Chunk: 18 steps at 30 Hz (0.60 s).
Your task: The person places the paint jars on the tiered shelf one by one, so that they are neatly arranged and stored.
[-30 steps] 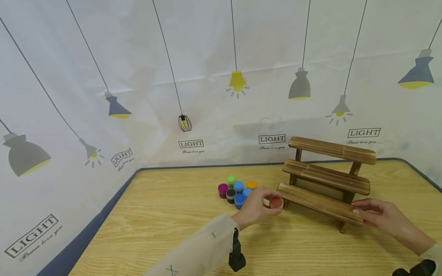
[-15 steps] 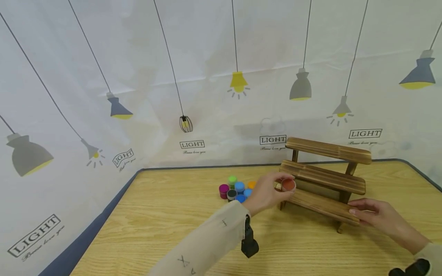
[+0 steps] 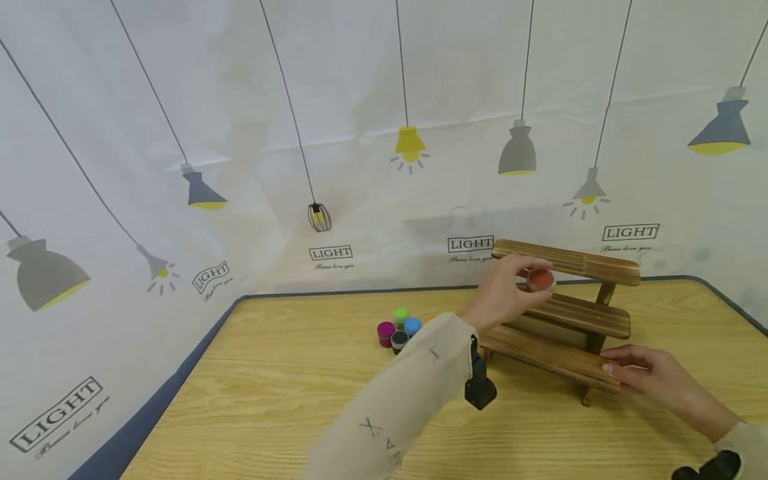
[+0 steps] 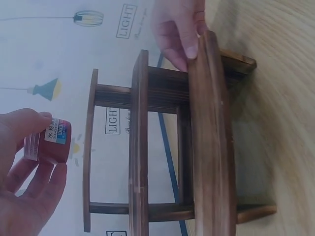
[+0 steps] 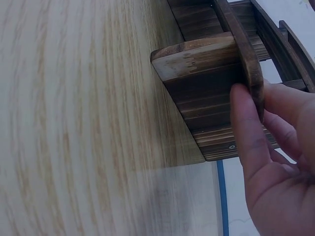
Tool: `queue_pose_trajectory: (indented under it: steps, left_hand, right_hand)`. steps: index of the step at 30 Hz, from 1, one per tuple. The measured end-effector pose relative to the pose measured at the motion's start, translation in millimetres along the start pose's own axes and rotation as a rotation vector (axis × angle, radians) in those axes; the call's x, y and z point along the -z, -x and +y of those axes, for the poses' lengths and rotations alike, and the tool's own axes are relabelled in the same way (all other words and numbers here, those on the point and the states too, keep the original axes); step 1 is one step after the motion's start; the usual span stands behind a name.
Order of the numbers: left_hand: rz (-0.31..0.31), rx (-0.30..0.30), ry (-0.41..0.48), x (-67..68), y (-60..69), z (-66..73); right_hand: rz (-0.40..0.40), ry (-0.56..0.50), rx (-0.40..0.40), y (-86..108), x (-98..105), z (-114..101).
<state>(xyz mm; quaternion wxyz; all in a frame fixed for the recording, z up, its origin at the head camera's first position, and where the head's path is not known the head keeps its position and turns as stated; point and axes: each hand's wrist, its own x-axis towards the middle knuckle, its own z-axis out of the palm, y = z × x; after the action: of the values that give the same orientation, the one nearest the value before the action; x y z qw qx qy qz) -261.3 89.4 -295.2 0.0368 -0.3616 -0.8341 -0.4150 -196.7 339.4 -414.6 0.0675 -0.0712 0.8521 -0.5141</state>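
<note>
Screened-off tabletop work area, type of building unclear, pale printed backdrop [image 3: 354, 160] around back and sides, pendant-lamp motifs [image 3: 517, 150], LIGHT lettering [image 3: 331, 253], navy lower border [image 3: 147, 407], wood-grain worktop [image 3: 270, 380].

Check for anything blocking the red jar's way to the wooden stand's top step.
Nothing visible: no object shows between the red jar, in the left grip, and the top step. The right grip is aside, holding the bottom step.

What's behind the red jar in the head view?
Around the red jar, the top shelf of the wooden rack shows above and the middle shelf below. The jar and left hand hide what lies directly behind.
</note>
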Motion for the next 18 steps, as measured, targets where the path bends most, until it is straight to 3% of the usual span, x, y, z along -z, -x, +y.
queue_pose_trajectory:
  steps: [8,18]
  left_hand:
    - [0.017,0.067,0.007,-9.1,-17.1,6.9]
    - [0.054,0.051,0.030,-33.0,-38.1,10.7]
  right_hand:
    - [0.003,-0.004,-0.003,-1.0,0,1]
    - [-0.011,-0.028,-0.009,-0.7,0,3]
